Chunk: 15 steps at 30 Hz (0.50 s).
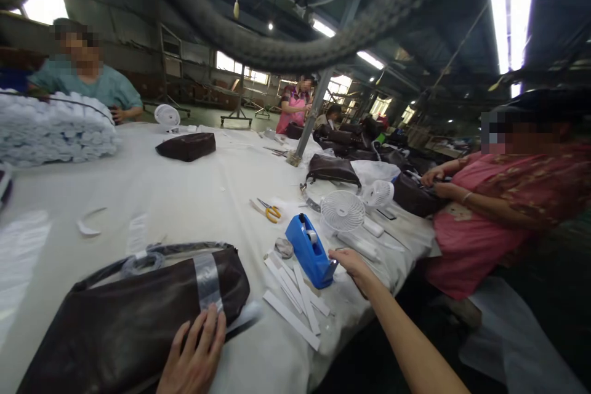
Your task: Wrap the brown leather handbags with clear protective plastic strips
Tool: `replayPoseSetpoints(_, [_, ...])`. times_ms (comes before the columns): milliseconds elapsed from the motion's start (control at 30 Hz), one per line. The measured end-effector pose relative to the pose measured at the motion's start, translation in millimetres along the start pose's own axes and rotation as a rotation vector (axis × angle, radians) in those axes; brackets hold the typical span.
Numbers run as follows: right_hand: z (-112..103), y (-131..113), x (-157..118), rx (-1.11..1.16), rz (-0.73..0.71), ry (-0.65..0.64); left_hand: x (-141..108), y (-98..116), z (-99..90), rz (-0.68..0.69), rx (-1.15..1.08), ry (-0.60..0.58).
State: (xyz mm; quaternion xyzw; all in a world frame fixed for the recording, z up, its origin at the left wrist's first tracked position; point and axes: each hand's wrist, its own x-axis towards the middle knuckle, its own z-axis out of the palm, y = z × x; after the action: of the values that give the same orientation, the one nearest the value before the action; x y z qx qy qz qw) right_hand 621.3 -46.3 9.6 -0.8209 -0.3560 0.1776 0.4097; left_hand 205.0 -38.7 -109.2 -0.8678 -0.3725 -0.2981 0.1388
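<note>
A dark brown leather handbag lies on its side at the lower left, its strap along the far edge. A band of clear tape runs across the bag near its right end. My left hand rests flat on the bag with fingers stretched, fingertips at the tape's near end. A blue tape dispenser stands to the right of the bag. At its front, cutting end my right hand pinches thumb and finger together, apparently on the tape's free end; the tape there is barely visible.
White strips lie beside the dispenser, with yellow-handled pliers beyond. A white fan stands behind it. More bags and a metal post are farther off. A co-worker in pink handles a bag at right; another person is at left.
</note>
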Motion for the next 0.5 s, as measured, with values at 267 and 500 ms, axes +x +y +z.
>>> replayPoseSetpoints(267, [5, -3, -3, 0.125, 0.049, -0.074, -3, -1, -1.7, 0.018, 0.048, -0.107])
replayPoseSetpoints(500, [-5, 27, -46, 0.124, 0.044, 0.005, -5, -2, -3.1, 0.025, 0.057, -0.128])
